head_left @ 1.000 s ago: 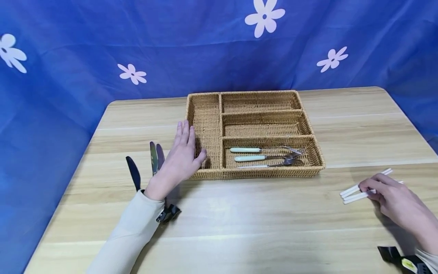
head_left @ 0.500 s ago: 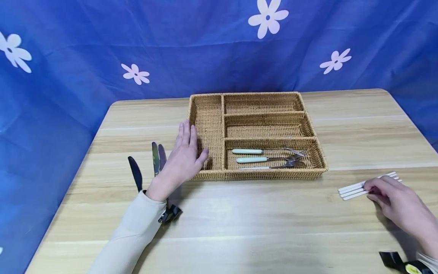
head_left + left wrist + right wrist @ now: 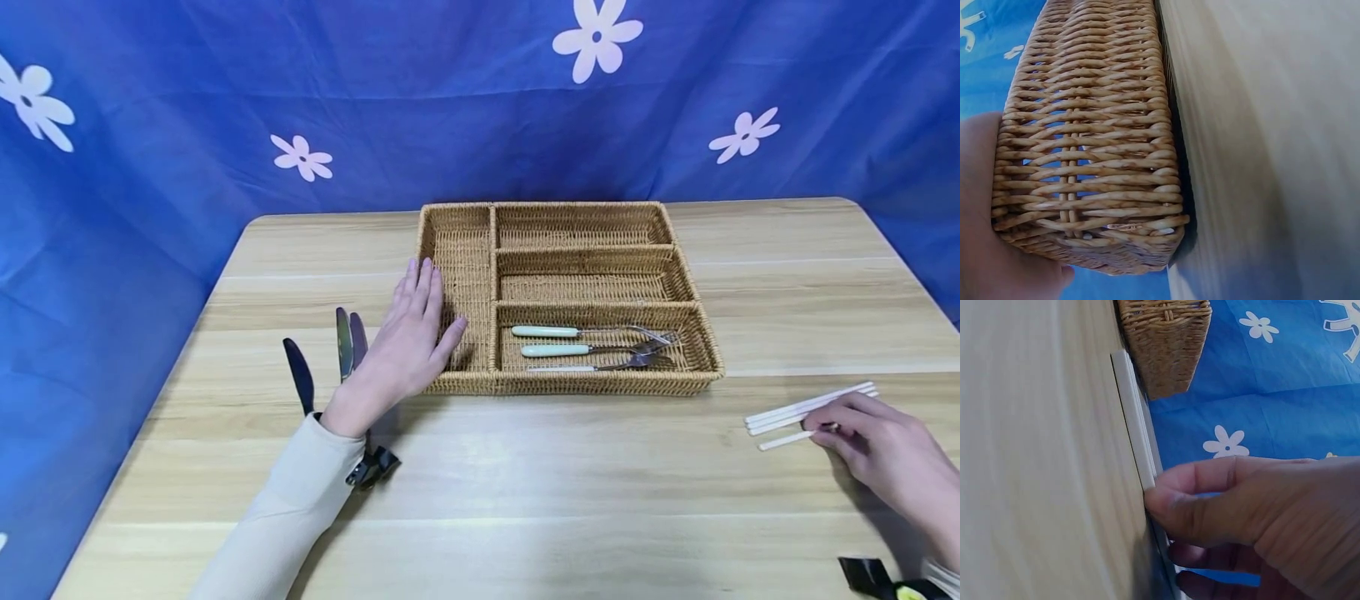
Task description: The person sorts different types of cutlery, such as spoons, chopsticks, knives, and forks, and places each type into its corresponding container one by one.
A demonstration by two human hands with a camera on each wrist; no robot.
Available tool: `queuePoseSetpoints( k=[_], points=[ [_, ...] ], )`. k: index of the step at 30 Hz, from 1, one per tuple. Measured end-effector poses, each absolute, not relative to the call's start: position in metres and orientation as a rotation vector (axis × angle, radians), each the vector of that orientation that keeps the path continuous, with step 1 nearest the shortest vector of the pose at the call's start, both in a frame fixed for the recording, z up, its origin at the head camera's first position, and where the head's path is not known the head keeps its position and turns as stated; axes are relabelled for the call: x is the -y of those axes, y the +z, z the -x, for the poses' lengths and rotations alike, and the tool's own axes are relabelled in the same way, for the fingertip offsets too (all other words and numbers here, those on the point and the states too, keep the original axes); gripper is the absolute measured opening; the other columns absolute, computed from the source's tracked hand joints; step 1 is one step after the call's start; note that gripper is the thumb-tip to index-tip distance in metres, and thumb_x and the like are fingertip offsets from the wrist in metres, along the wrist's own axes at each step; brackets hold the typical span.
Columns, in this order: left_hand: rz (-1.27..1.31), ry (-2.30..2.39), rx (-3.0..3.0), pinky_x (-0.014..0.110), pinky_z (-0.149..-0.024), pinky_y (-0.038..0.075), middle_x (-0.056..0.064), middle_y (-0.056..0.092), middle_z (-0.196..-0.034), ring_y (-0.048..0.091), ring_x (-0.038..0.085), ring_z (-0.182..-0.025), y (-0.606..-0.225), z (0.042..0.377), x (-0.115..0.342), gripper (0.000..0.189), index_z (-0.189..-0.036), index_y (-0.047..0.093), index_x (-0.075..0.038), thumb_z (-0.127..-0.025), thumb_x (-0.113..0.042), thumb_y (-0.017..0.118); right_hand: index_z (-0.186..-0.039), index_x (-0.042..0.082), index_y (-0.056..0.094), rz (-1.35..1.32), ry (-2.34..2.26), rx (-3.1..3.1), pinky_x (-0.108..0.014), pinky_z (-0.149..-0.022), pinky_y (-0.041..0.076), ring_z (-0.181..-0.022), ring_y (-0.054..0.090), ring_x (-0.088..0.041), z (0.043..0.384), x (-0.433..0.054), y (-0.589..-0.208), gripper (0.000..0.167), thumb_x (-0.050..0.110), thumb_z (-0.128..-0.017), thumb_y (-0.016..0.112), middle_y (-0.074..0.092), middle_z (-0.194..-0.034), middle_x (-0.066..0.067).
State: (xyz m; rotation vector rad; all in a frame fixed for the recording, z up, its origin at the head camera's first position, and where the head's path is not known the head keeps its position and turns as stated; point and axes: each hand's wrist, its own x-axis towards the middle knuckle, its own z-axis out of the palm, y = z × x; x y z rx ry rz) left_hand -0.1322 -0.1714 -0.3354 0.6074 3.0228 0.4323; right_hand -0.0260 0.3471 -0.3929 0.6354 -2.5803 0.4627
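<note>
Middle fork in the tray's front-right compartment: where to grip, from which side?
I'd pinch the pale green handle near mid-length, fingers across it, coming from above. Compartment walls ring it, so a low sideways approach looks blocked. The handle is straight and apart from its neighbours, while the fork heads crowd together at the right.

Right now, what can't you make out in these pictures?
Knives: lower ends hidden by the left arm, head view.
Lone chopstick: one end hidden by the right hand, head view.
Forks: tines too small to count, head view.
Tray: cut off by the top edge, right wrist view; contents hidden by its wall, left wrist view.
</note>
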Motion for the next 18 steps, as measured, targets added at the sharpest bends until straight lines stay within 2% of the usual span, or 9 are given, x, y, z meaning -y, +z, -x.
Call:
queuePoseSetpoints(
  k=[6,10,13,16,17,18],
  points=[
    [-0.611,0.465,-2.997,0.041,-0.119,-0.003,0.023,-0.009,-0.158,-0.013,0.030,-0.145,-0.336,0.133,0.171,0.077,-0.150,0.001,0.008,-0.103,-0.049,0.023,-0.071,0.020,0.065,-0.657,0.439,2.599,-0.014,-0.052,0.038,-0.069,0.044,0.012,0.024,-0.350,-0.393,0.057,0.062,-0.094,0.033,0.060,-0.076,0.006],
    [-0.604,0.443,-2.978,0.041,-0.119,-0.004,0.024,-0.008,-0.158,-0.010,0.032,-0.146,-0.335,0.133,0.171,0.078,-0.150,0.000,0.007,-0.103,-0.051,0.022,-0.073,0.018,0.063,-0.695,0.372,2.585,-0.019,-0.056,0.041,-0.068,0.049,0.001,0.025,-0.344,-0.382,0.060,0.058,-0.099,0.026,0.062,-0.074,0.007],
    [-0.596,0.422,-2.970,0.042,-0.119,-0.005,0.024,-0.006,-0.158,-0.010,0.032,-0.146,-0.335,0.132,0.171,0.078,-0.150,0.001,0.008,-0.103,-0.052,0.021,-0.074,0.014,0.063,-0.729,0.336,2.552,-0.026,-0.062,0.041,-0.068,0.053,-0.014,0.030,-0.334,-0.367,0.061,0.052,-0.102,0.024,0.063,-0.074,0.004],
    [-0.593,0.412,-2.971,0.042,-0.119,-0.005,0.024,-0.006,-0.158,-0.010,0.032,-0.146,-0.334,0.132,0.172,0.079,-0.150,0.001,0.007,-0.103,-0.052,0.020,-0.078,0.011,0.062,-0.799,0.321,2.545,-0.028,-0.069,0.040,-0.071,0.055,-0.023,0.042,-0.321,-0.350,0.060,0.048,-0.103,0.021,0.062,-0.077,0.001],
    [-0.594,0.411,-2.972,0.042,-0.119,-0.005,0.024,-0.006,-0.158,-0.010,0.032,-0.146,-0.335,0.133,0.172,0.078,-0.150,0.001,0.007,-0.103,-0.052,0.020,-0.080,0.010,0.062,-0.828,0.321,2.547,-0.029,-0.070,0.039,-0.073,0.055,-0.024,0.048,-0.316,-0.345,0.059,0.045,-0.103,0.020,0.062,-0.079,0.000],
    [-0.594,0.410,-2.974,0.042,-0.119,-0.005,0.023,-0.006,-0.158,-0.010,0.032,-0.146,-0.335,0.133,0.172,0.078,-0.150,0.001,0.007,-0.103,-0.052,0.020,-0.082,0.010,0.062,-0.855,0.314,2.556,-0.029,-0.071,0.039,-0.074,0.055,-0.023,0.054,-0.310,-0.339,0.050,0.037,-0.104,0.026,0.062,-0.081,0.000]
  ],
)
